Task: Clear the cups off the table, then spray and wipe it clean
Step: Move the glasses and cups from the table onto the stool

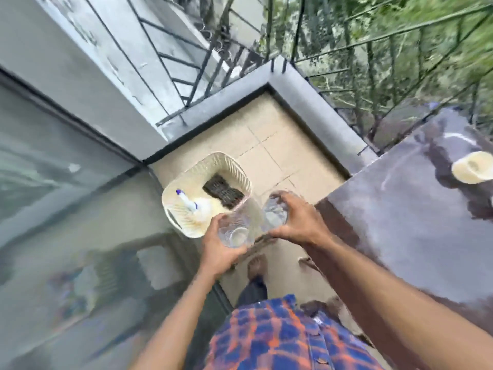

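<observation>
My left hand (217,249) grips a clear glass cup (234,231) and my right hand (298,220) grips a second clear glass cup (274,212). Both cups hang over the tiled floor, just to the right of a cream basket (234,166). Inside the basket lie a spray bottle with a blue tip (188,202) and a dark cloth (222,190). The dark glossy table (405,236) is on the right, and a cream cup (472,166) stands on it near the right edge of the view.
A glass door fills the left side. A grey ledge (314,102) with a black metal railing bounds the balcony ahead, with greenery beyond. My bare foot (257,267) stands on the beige tiles between the door and the table.
</observation>
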`<act>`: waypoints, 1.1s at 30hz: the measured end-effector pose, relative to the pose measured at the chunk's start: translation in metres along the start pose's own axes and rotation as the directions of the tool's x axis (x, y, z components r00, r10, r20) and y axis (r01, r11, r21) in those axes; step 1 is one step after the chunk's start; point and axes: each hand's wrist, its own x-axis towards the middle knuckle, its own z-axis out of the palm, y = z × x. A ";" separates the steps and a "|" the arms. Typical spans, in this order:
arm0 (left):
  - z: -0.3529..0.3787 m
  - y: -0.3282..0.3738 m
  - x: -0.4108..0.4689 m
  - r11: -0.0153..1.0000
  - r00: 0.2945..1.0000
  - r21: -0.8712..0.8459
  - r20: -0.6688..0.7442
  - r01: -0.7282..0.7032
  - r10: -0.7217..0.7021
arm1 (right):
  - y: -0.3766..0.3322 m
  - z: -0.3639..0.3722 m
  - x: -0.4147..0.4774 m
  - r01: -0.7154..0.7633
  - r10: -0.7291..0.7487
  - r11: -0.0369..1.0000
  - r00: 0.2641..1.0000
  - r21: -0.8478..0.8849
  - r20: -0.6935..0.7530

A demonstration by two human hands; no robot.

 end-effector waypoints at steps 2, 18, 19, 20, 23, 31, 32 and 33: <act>-0.001 -0.028 -0.008 0.997 0.996 0.012 -0.036 0.082 -0.081 | -0.003 0.030 0.010 0.011 -0.006 0.999 0.996 -0.052 0.084; -0.029 -0.145 -0.006 0.923 0.928 0.150 -0.176 0.355 -0.328 | 0.006 0.171 0.065 -0.057 0.107 0.985 0.944 -0.163 0.312; -0.031 -0.148 -0.008 0.922 0.931 0.161 -0.168 0.352 -0.325 | 0.005 0.175 0.067 -0.061 0.112 0.984 0.941 -0.166 0.318; -0.032 -0.150 -0.009 0.920 0.928 0.160 -0.174 0.357 -0.330 | 0.005 0.178 0.067 -0.063 0.116 0.984 0.939 -0.169 0.324; -0.038 -0.158 -0.007 0.909 0.905 0.131 -0.221 0.396 -0.363 | 0.005 0.187 0.067 -0.062 0.121 0.982 0.934 -0.180 0.337; -0.033 -0.162 -0.006 0.894 0.881 0.094 -0.242 0.437 -0.406 | 0.002 0.197 0.072 -0.046 0.125 0.975 0.923 -0.219 0.363; -0.033 -0.163 -0.006 0.893 0.878 0.087 -0.248 0.441 -0.409 | 0.002 0.197 0.073 -0.042 0.124 0.974 0.923 -0.223 0.365; -0.033 -0.164 -0.006 0.890 0.873 0.082 -0.255 0.448 -0.416 | 0.001 0.197 0.075 -0.037 0.121 0.973 0.922 -0.229 0.368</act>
